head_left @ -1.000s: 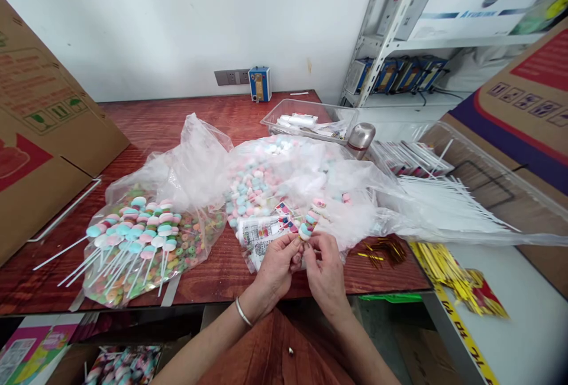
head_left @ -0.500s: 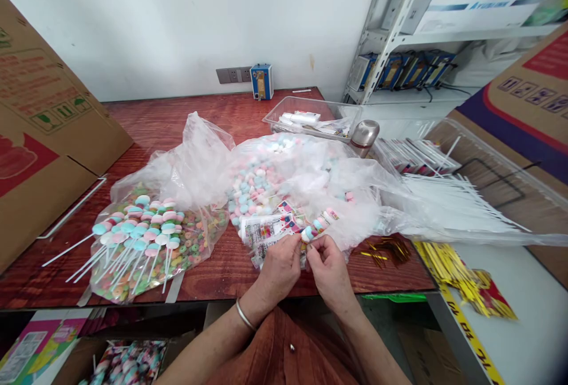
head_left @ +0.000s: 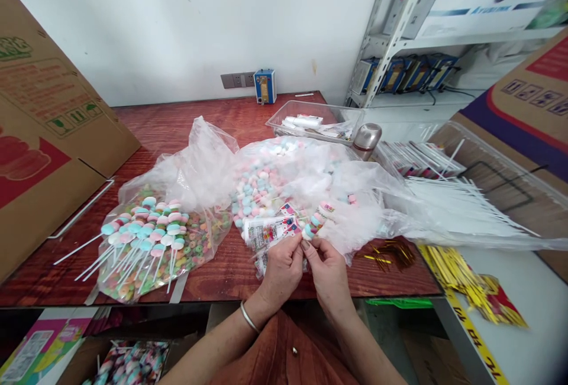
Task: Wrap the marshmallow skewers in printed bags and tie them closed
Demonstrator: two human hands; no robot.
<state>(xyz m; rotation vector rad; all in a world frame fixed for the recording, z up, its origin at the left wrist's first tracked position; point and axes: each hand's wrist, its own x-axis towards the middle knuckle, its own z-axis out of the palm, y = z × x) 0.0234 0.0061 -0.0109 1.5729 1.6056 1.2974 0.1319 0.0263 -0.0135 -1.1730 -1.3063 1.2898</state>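
While both hands are meeting near the front edge of the table, a wrapped candy stick (head_left: 316,222) of pink, blue and white pieces is standing out from between their fingertips, leaning to the right over a clear plastic bag (head_left: 355,181). The left hand (head_left: 283,269) is pinching the lower end of the candy stick between thumb and forefinger, its other fingers curling inward. The right hand (head_left: 329,271) is pinching at the same end, thumb and forefinger closing just beside the left fingertips; exactly what lies beneath them is hidden.

Printed wrappers (head_left: 265,230) are lying just beyond the left hand, partly over loose marshmallows (head_left: 255,191) that are showing through the bag. Farther left, marshmallow lollipops (head_left: 153,228) are resting in a heap on a bag of ring candies (head_left: 206,232), their sticks pointing toward the table's front edge. Gold ties (head_left: 390,254) are lying on the table to the right of the right hand, and more yellow-gold strips (head_left: 461,278) are lying on the pale surface beyond.

Behind the clear bag, a shallow plastic tray (head_left: 284,114) is holding white tubes, and a metal flask (head_left: 367,138) is standing beside it. White sticks (head_left: 465,204) are lying in a bundle at the right, near a large carton (head_left: 528,125). Another carton (head_left: 48,136) is standing at the far left.
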